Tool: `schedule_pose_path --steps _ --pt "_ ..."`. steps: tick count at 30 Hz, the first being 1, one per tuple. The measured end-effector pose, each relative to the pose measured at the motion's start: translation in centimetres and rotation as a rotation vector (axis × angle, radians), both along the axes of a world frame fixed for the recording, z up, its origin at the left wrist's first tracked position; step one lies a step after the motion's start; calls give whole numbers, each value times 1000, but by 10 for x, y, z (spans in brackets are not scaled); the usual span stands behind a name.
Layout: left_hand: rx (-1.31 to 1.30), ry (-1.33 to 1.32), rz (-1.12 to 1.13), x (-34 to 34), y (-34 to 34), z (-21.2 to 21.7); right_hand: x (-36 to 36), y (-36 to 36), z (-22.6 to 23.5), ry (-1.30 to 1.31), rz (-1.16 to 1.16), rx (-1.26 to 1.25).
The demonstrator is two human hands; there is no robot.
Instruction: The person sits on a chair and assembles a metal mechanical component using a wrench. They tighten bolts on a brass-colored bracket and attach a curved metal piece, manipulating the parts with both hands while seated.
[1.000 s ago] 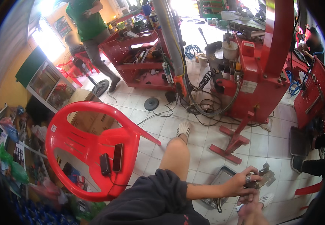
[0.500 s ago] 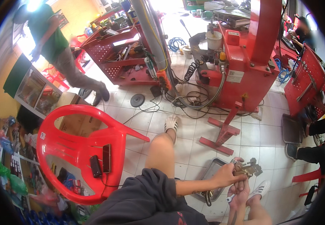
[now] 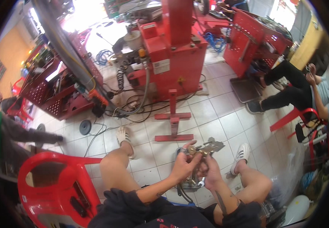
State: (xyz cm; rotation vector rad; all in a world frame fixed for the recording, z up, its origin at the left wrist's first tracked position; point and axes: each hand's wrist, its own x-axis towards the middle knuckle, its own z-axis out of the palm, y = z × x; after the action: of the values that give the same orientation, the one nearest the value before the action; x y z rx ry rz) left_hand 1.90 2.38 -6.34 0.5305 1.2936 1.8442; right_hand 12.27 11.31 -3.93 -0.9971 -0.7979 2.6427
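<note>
Your left hand [image 3: 184,166] holds the near, left end of a brass-and-grey metal part [image 3: 213,146], its fingers and thumb closed on it; your right hand [image 3: 211,175] curls close beneath, thumb up beside the part, but exactly what its fingers grip cannot be told; a small pale-ended thing [image 3: 201,183] shows at its lower edge, too blurred to name; the metal part sits out in front of your lap, between your knees, above the tiled floor [image 3: 219,131]; a red stand [image 3: 174,128] is just beyond it; at your left a red chair [image 3: 31,167] bears a phone [image 3: 81,193] and a black box [image 3: 78,206].
</note>
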Motion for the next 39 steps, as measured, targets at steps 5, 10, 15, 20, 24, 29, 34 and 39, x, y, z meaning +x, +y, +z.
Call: schedule_pose_path --steps 5,10,15,20,24,29,34,39 --pt "11 -22 -66 -1 -1 0 6 -5 -4 18 30 46" --pt "22 73 -73 -1 0 -4 10 0 -2 70 30 74" --pt "-55 77 -36 -5 2 -14 9 -3 -10 73 -32 -38" --pt "32 -132 -107 1 4 -3 10 -9 -12 83 -23 -91" --pt "47 -39 -102 -1 7 -7 8 -7 -7 51 -32 0" --pt "42 18 -105 -3 3 -5 11 5 -17 118 69 58" --pt "37 10 -130 -6 2 -1 16 -2 -17 122 36 7" --pt "26 -34 -150 -6 0 -1 15 -3 -19 245 -14 -132"
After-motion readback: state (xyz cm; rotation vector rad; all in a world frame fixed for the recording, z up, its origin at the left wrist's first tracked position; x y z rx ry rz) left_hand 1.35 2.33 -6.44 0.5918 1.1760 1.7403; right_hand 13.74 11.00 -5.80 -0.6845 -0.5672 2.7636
